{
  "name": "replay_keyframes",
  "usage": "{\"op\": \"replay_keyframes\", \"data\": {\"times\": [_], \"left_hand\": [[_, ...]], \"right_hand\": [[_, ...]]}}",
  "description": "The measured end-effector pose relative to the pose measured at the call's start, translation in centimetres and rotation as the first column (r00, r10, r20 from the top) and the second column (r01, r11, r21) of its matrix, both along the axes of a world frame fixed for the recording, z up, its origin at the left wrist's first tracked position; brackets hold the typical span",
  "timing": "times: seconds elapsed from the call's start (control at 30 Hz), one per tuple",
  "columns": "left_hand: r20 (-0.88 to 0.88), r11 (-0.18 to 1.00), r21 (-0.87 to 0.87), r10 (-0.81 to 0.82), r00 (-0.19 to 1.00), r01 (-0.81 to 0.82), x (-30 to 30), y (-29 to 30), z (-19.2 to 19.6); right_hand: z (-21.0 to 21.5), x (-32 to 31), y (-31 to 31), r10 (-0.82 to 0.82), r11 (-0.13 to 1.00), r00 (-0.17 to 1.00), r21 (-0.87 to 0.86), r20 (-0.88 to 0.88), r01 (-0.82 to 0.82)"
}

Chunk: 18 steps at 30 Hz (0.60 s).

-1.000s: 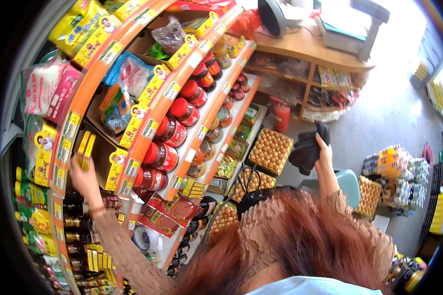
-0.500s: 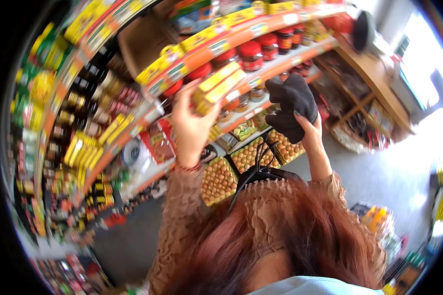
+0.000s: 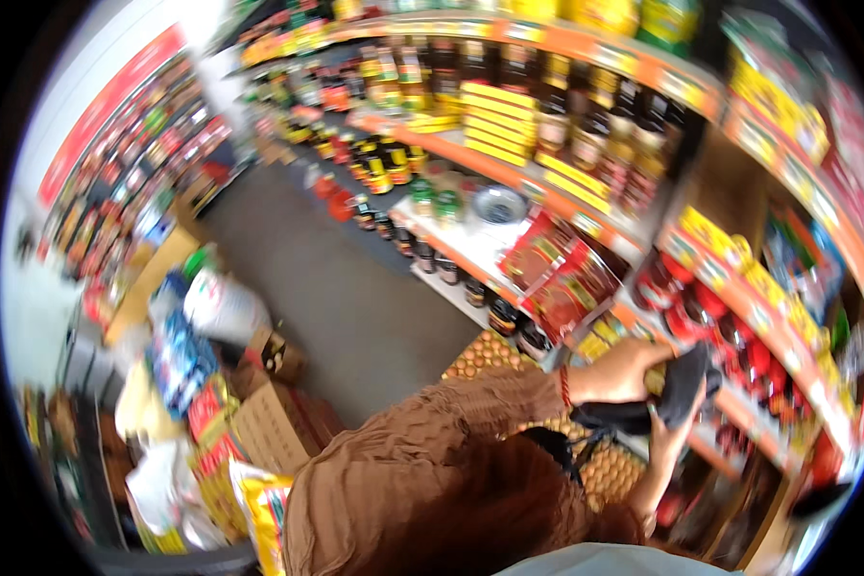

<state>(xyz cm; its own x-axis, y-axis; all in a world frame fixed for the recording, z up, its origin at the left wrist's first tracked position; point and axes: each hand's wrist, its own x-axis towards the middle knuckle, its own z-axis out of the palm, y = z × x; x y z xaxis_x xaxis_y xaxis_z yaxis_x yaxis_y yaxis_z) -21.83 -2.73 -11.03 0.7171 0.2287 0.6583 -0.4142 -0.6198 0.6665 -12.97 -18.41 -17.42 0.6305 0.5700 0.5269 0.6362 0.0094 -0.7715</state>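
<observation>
My right hand (image 3: 664, 444) is closed on a bunched black cloth (image 3: 684, 389), in front of the lower shelves at the right. My left hand (image 3: 612, 375), with a red bead bracelet at the wrist, meets the cloth from the left. Its fingers curl in against the cloth and are mostly hidden; a small yellowish patch shows by them, too blurred to name. Just beyond the hands are red-lidded jars (image 3: 684, 309) and red packets (image 3: 568, 278). Trays of brown eggs (image 3: 612, 477) lie below my hands.
Shelves with orange edges (image 3: 538, 180) curve across the top and right, bearing bottles and a stack of yellow boxes (image 3: 499, 123). The grey floor (image 3: 331, 278) runs along the left. Cardboard boxes (image 3: 271, 419) and sacks (image 3: 223, 305) stand beside it.
The view has swung left. My hands, apart before, have come together at the black cloth. The yellow boxes once in my left hand no longer show plainly there.
</observation>
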Motion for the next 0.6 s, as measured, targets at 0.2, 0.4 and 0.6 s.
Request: {"op": "replay_keyframes", "data": {"times": [0.2,0.4,0.6], "left_hand": [[-0.246,0.951,-0.306,-0.115,0.962,0.035,-1.3,1.6,-3.0],[-0.198,0.96,-0.279,-0.075,0.977,0.017,-2.3,2.6,-2.6],[-0.265,0.924,-0.382,-0.118,0.957,0.008,-2.4,2.6,-2.6]], "right_hand": [[1.1,-0.5,0.5,0.039,0.987,0.991,-0.157,0.125,-0.019],[2.6,-1.1,1.6,0.038,0.978,0.979,-0.207,0.201,0.005],[-1.0,2.1,-1.2,-0.023,0.985,0.999,-0.173,-0.024,0.018]]}}
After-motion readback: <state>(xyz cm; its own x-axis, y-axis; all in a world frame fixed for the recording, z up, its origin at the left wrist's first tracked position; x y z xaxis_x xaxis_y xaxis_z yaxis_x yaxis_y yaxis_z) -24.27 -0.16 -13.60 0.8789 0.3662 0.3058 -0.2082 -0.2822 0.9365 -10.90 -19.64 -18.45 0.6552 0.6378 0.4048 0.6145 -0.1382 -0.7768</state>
